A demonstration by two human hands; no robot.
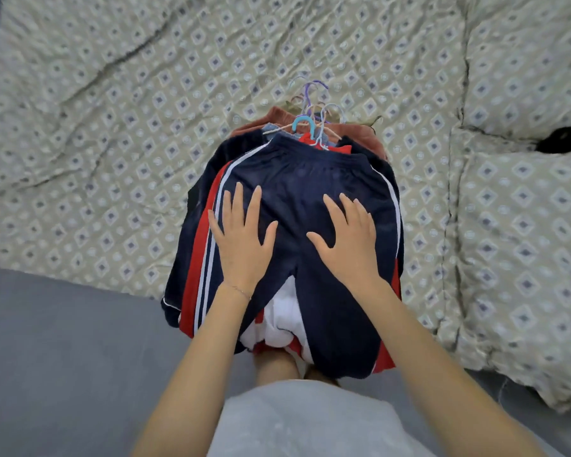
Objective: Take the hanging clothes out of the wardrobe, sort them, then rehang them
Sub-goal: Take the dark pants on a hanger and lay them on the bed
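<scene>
one stack of clothes (297, 206) on hangers (310, 127), patterned quilt (112, 94), left hand (241, 235) and right hand (350, 239) flat, fingers spread, one pillow (524, 225)

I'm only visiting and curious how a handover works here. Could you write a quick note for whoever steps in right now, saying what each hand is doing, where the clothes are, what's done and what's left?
Left hand: open, fingers spread, resting flat on the navy garment that tops the pile.
Right hand: open, flat on the same garment.
Clothes: one stack on the patterned quilt, with the hangers bunched at the far end.
Done: the clothes are out of the wardrobe.
Left: no sorted groups show yet, so sort them, then rehang everything. The wardrobe is not in view.
</scene>
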